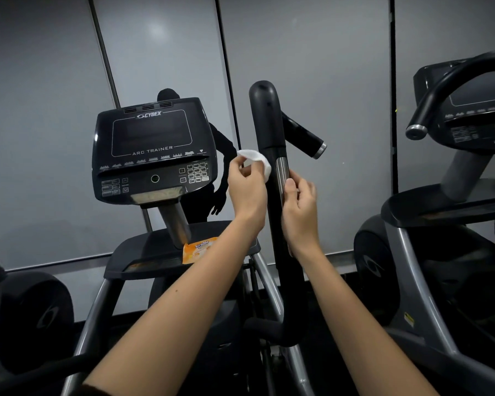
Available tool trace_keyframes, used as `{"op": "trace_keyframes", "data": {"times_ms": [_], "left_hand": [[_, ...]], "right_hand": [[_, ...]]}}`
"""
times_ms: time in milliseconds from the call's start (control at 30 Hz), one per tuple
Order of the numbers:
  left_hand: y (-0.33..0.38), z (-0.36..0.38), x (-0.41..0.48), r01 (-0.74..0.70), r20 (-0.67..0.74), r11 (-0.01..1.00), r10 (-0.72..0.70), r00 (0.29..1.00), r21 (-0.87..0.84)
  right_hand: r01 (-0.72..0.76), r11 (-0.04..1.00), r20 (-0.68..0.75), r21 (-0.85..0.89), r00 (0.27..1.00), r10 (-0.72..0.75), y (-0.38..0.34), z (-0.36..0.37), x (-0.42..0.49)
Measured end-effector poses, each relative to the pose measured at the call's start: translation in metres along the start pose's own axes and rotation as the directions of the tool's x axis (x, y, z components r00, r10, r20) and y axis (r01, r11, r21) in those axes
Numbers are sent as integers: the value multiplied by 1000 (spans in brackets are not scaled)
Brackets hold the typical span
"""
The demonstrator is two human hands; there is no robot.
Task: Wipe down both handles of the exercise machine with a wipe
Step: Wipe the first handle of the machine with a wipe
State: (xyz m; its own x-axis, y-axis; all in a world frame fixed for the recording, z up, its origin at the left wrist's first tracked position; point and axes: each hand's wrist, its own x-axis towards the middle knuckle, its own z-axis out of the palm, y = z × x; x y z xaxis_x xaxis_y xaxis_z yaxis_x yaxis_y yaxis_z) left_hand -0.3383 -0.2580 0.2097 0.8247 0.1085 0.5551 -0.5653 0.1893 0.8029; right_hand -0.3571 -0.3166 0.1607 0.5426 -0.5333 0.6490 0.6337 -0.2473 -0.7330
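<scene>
The machine's right handle (266,115) is a tall black upright bar with a silver strip (282,172) along its front. My left hand (246,190) pinches a white wipe (256,161) just left of the bar, at the height of the strip. My right hand (300,207) rests against the bar's right side, thumb on the silver strip. The left handle shows only as a dark bar (40,370) at the bottom left.
The Cybex Arc Trainer console (152,150) stands to the left. An orange wipe packet (197,250) lies on the shelf (143,252) beneath it. A short side grip (303,135) juts right behind the handle. Another machine (455,195) stands at the right.
</scene>
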Motion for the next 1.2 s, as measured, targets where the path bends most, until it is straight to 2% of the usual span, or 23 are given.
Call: {"op": "trace_keyframes", "data": {"times_ms": [167, 400, 533, 667, 867, 1200], "left_hand": [[-16, -15, -15, -80, 118, 997, 80, 990, -8], [-20, -17, -20, -182, -23, 975, 181, 983, -130], [-9, -2, -5, -128, -2, 974, 130, 991, -189], [-8, -2, 2, 9, 33, 970, -1, 999, -243], [-36, -23, -10, 125, 228, 980, -87, 970, -157], [-3, -7, 4, 97, 150, 965, -61, 987, -244]], "right_hand": [[87, 993, -60, -79, 994, -92, 7, 5, -2], [147, 984, -104, -100, 982, -157, 10, 5, -3], [170, 976, -116, -133, 976, -186, 11, 5, -3], [178, 974, -127, -143, 972, -196, 11, 6, -3], [160, 980, -128, -115, 976, -175, 11, 6, -4], [149, 985, -120, -90, 980, -159, 12, 4, -3]]}}
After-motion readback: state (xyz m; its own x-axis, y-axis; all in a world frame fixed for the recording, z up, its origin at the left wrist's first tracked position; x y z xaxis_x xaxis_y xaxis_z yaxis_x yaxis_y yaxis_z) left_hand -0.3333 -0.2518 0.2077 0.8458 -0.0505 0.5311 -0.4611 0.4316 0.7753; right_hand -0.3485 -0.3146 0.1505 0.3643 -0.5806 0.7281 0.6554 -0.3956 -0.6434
